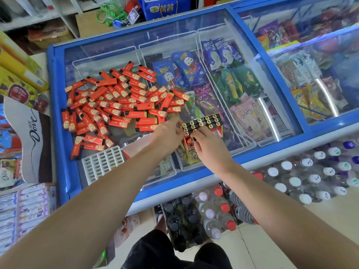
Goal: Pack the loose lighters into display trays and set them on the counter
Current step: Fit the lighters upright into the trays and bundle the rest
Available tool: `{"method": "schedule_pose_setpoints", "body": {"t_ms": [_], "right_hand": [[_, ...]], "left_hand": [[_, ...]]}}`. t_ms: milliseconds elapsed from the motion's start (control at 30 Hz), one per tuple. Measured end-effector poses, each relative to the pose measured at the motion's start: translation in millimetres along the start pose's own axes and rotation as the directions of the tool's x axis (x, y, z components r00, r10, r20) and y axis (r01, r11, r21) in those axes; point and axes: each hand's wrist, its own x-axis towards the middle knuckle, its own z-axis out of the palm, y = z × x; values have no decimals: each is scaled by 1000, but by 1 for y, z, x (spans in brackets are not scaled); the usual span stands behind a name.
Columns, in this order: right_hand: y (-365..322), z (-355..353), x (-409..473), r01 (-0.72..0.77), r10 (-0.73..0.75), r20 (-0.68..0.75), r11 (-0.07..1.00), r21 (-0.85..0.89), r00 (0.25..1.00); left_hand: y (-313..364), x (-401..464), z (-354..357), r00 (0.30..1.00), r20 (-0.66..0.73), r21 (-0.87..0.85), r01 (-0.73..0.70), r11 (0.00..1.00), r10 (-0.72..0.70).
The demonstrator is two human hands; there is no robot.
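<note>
- Bare forearms reach from the lower edge over the blue-framed glass-topped freezer chest (pixel 58 121).
- Left hand (pixel 168 135): fingers loosely curled, tips touching the left end of the red display tray (pixel 202 124); whether it grips anything cannot be told.
- Right hand (pixel 208 145): fingertips pinched on one gold-and-black-topped lighter (pixel 191 140) standing at the tray's near edge.
- Tray: on the glass lid, partly filled with upright lighters in rows.
- Heap of loose red lighters with gold print (pixel 116 102): spread flat on the lid, left of the tray.
- White plastic grid insert (pixel 103 162): on the lid, near the front frame, below the heap.
- Capped drink bottles (pixel 303 177): packed on the floor before the freezer.
</note>
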Motion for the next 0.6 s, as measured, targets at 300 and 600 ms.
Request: {"method": "schedule_pose_setpoints", "body": {"t_ms": [300, 600], "right_hand": [[-4, -7, 1, 40, -45, -39, 992, -120, 998], [-6, -2, 3, 97, -109, -70, 983, -157, 992]], "left_hand": [[-2, 5, 7, 1000, -17, 7, -14, 1000, 14], [-5, 3, 0, 1000, 0, -10, -21, 1000, 21]]}}
